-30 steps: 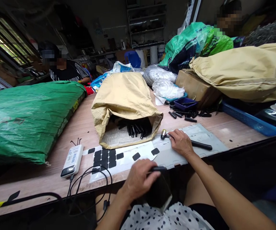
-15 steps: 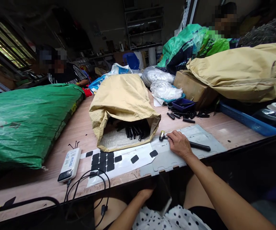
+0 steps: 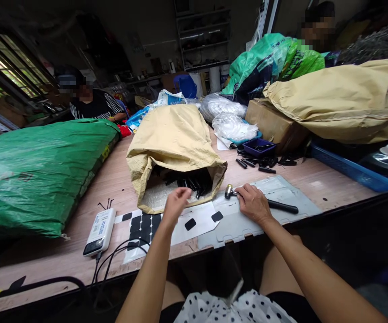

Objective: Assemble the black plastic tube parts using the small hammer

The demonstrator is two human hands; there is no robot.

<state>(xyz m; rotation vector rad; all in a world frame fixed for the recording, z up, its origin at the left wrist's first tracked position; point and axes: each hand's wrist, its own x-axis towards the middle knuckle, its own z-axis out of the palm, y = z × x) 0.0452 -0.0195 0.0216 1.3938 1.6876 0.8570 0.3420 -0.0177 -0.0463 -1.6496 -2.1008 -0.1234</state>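
My right hand is closed on the neck of a small hammer with a black handle. The hammer's head, yellow at one end and black at the other, sticks out left of my fingers. It lies on a grey plastic sheet. My left hand hovers before the mouth of a beige sack, fingers curled together, with nothing visible in them. Inside the sack are several black tube-like pieces. Black rounded squares sit on white backing paper beneath and beside my left forearm.
A white power bank with black cables stands left, near a big green sack. More black pieces lie by a purple tray. At right are a cardboard box and a blue tray. A co-worker sits at far left.
My left hand has risen from below the table edge to the sack's mouth, its forearm now covering part of the backing paper. My right hand stays on the hammer.
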